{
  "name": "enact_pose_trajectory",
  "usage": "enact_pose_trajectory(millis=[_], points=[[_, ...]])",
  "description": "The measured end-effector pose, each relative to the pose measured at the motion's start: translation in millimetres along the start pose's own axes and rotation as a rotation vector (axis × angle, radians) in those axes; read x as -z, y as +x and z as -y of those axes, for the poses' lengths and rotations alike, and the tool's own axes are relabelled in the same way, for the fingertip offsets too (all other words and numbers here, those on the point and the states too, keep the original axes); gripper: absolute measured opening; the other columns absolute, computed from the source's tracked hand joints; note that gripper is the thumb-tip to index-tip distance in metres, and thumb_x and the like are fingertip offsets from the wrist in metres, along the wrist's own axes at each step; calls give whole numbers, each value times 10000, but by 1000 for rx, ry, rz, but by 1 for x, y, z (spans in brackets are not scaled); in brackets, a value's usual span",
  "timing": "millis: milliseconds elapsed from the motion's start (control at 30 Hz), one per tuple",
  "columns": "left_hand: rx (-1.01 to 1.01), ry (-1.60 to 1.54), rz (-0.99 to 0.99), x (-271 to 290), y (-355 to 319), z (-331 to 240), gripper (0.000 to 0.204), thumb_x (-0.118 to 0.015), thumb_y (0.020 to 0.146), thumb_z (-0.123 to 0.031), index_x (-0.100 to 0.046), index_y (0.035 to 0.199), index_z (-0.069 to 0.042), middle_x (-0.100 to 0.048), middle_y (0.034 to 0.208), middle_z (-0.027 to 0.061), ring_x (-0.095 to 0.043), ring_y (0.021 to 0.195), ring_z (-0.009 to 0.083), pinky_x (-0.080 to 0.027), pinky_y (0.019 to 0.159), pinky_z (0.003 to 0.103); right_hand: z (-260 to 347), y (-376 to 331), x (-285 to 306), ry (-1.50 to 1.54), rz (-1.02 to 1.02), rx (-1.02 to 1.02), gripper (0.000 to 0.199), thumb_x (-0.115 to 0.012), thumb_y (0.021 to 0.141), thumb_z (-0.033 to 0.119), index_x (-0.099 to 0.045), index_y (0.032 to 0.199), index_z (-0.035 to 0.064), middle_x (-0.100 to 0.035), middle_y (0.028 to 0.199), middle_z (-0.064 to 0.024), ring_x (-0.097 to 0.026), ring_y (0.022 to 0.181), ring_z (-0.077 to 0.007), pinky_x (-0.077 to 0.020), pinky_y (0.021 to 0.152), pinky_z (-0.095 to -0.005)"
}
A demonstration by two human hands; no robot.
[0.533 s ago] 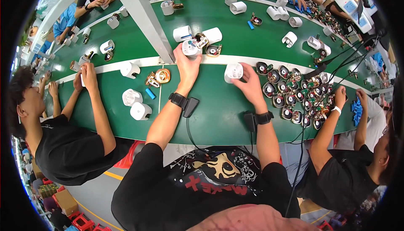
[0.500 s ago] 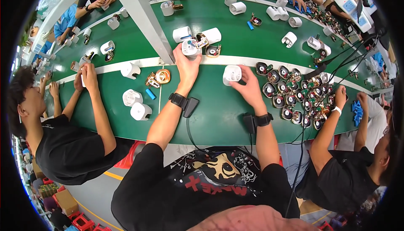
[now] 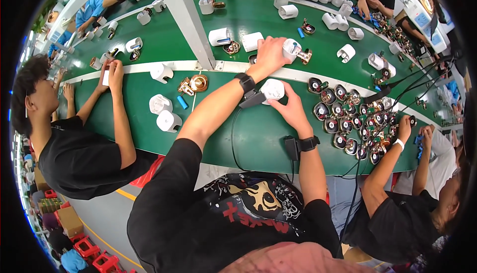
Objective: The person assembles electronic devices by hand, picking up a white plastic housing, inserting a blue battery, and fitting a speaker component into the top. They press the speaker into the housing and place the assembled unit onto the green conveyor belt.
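Observation:
My left hand (image 3: 271, 55) reaches over the pale rail to the far green strip, its fingers closed round a white cup-shaped housing (image 3: 290, 48). A small gold-and-circuit part (image 3: 305, 55) sticks out at that housing's right side. Nearer me, my right hand (image 3: 290, 105) grips a second white housing (image 3: 273, 89), its open end with inner ribs facing up. Left of my left hand lie a white housing (image 3: 252, 42) and another white housing (image 3: 218, 37), with a gold-rimmed round part (image 3: 231, 47) by them. My left fingers partly hide another small part.
Many black-rimmed round parts (image 3: 340, 109) cluster at right. On my left lie white housings (image 3: 169, 121), a gold round part (image 3: 198, 82) and a blue cylinder (image 3: 182, 102). A white post (image 3: 191, 29) rises from the rail. Co-workers sit at both sides; black cables (image 3: 402, 81) hang right.
My left hand has carried its white housing rightward, away from the post, to a spot beyond my right hand. The right hand still holds its housing in about the same place.

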State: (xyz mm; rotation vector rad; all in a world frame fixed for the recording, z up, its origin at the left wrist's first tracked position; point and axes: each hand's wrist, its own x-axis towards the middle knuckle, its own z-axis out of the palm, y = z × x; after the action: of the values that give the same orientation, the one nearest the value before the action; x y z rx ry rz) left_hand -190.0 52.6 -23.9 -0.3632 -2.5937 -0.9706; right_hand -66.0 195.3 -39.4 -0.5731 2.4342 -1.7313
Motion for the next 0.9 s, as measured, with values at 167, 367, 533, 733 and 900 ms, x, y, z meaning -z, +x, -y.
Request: enact_pose_trajectory(millis=[167, 367, 533, 733, 900], points=[[-59, 246, 149, 4, 4, 19, 732, -860, 616, -330, -592, 1242, -63, -673, 1050, 148, -564, 1042, 319, -353, 924, 476, -2, -3, 2, -67, -6, 20, 625, -809, 737, 196, -542, 1282, 47, -628, 1235, -149, -602, 1141, -313, -465, 978, -402], [-36, 330, 38, 41, -12, 40, 718, -841, 652, -329, -548, 1254, -68, -636, 1099, 174, -591, 1000, 350, -436, 877, 465, 1, -2, 4, -179, -51, 71, 627, -817, 728, 151, -544, 1274, 12, -648, 1214, -146, -623, 1136, -264, -467, 986, -369], [81, 298, 175, 39, -38, 46, 663, -807, 676, -301, -502, 1203, -39, -614, 1126, 203, -620, 960, 402, -512, 820, 482, -3, 1, 5, -131, -53, 90, 621, -820, 725, 169, -555, 1266, 17, -639, 1226, -147, -618, 1138, -268, -467, 984, -371], [20, -4, 409, 58, -24, 10, 652, -801, 701, -252, -482, 1227, -34, -645, 1062, 201, -641, 1010, 338, -517, 845, 408, -6, 1, 7, -177, -54, 85, 624, -819, 732, 183, -553, 1273, 20, -637, 1229, -145, -617, 1130, -274, -465, 985, -376], [-313, -65, 866, 29, 7, -42, 760, -853, 647, -228, -453, 1259, -22, -654, 1078, 205, -647, 1016, 325, -516, 824, 398, -2, -2, 4, -225, 22, 135, 640, -817, 737, 199, -547, 1292, 28, -624, 1244, -148, -594, 1160, -285, -450, 1000, -385]])
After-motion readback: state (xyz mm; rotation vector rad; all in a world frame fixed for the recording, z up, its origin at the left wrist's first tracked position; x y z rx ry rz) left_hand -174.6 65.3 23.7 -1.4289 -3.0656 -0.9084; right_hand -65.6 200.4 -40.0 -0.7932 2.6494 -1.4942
